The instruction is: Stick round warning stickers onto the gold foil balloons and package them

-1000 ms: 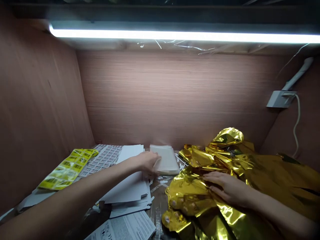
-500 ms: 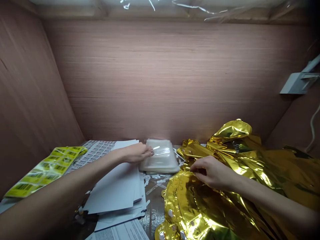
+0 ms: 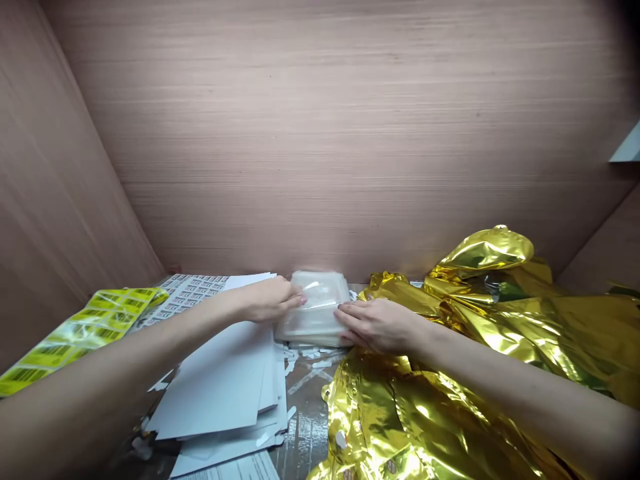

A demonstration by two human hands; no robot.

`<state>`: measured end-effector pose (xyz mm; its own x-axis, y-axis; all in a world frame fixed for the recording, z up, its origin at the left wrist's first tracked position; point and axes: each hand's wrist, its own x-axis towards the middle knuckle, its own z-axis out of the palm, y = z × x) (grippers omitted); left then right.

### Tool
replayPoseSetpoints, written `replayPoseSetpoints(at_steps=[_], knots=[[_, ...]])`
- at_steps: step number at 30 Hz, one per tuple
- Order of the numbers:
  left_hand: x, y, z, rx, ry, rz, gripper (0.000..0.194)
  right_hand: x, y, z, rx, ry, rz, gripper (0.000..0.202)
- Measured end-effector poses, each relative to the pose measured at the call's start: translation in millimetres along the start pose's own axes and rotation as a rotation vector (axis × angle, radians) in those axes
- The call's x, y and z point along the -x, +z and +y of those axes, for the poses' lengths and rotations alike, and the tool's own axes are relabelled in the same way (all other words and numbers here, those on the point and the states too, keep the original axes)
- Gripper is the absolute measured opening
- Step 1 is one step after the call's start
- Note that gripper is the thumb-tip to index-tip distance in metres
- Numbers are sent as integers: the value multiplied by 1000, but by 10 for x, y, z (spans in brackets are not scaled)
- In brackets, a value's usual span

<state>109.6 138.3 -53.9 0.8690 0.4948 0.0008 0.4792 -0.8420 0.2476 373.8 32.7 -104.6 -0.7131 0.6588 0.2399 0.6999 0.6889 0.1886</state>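
Observation:
A stack of clear plastic bags (image 3: 320, 307) lies at the middle of the table against the back panel. My left hand (image 3: 275, 300) reaches over the white paper to the stack's left edge, its fingers pressed together; whether a bag's edge is pinched there is too small to tell. On the right side of the stack rests my right hand (image 3: 373, 325), fingers spread and fingertips touching the plastic. Crumpled gold foil (image 3: 400, 413) spreads below and to the right of that hand.
White paper sheets (image 3: 220, 380) are piled left of centre, with a sheet of printed labels (image 3: 193, 290) behind. Yellow barcode labels (image 3: 75, 337) lie far left. Small white scraps (image 3: 315, 357) litter the table (image 3: 305, 413). A wooden panel (image 3: 320, 147) rises behind.
My right hand has moved left from the gold foil onto the plastic bags, and its fingers have spread. My left hand stays at the stack's left edge. The view has tilted down.

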Motion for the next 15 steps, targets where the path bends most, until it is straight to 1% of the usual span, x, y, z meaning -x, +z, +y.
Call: replayPoseSetpoints(at_steps=[4,7,10,12,15], knots=[[15,14,37,14,15,40,49,-96,-44,53,58,16,-20,33],[53,46,85,5,3,110,53,-204,-96,95,77,117,18,30],[86,88,97,-17,-9,176,49,-307,-135,160,56,226,79,28],[89,122,70,-35,-20,218,48,-358,-145,212,24,271,109,28],[64,182,-1,-45,-34,280,34,-388,-144,264,-38,320,156,30]])
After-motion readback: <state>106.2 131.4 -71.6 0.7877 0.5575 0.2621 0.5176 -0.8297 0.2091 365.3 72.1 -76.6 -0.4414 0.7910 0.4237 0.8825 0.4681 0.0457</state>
